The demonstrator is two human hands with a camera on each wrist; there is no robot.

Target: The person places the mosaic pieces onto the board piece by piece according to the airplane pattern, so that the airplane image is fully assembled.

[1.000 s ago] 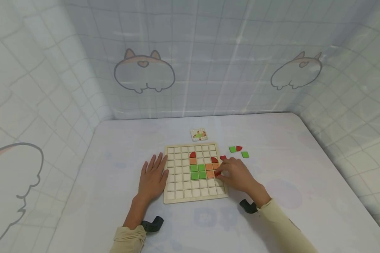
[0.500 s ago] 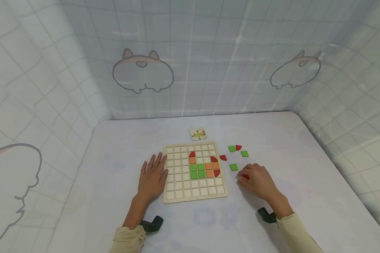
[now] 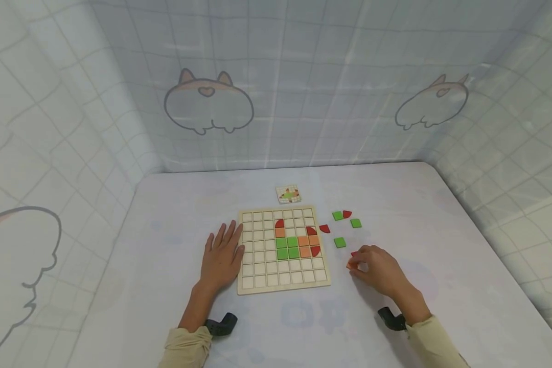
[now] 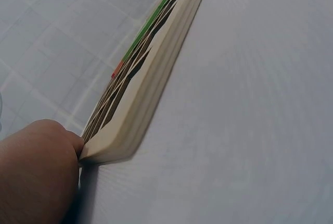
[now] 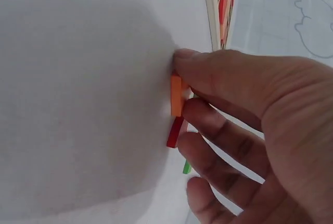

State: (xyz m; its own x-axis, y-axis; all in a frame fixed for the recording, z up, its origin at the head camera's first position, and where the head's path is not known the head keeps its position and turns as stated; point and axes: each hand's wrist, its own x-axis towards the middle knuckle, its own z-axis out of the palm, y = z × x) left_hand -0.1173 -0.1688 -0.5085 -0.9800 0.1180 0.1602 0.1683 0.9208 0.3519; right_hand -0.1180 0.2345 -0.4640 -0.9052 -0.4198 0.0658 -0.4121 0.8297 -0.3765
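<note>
My left hand (image 3: 221,259) lies with straight fingers along the left edge of a wooden grid board (image 3: 260,282); its thumb touches the board's corner in the left wrist view. My right hand (image 3: 378,268) is right of the board, pinching an orange square tile (image 5: 176,96) between thumb and finger, close to the table. Just beyond it is a red quarter-round tile (image 5: 175,132), mostly hidden by the fingers. In the board sit green squares (image 3: 287,248), orange squares (image 3: 305,251) and red quarter-round tiles (image 3: 315,251).
Loose on the table right of the board are green squares (image 3: 340,243) and red quarter-rounds (image 3: 324,229). A small pattern card (image 3: 288,194) lies behind the board. Gridded curtains (image 3: 299,128) enclose the table (image 3: 165,214) at the back and sides.
My right hand has let go of a red quarter-round tile at the board's right side and moved right, where it now pinches an orange square. The left hand has stayed in place.
</note>
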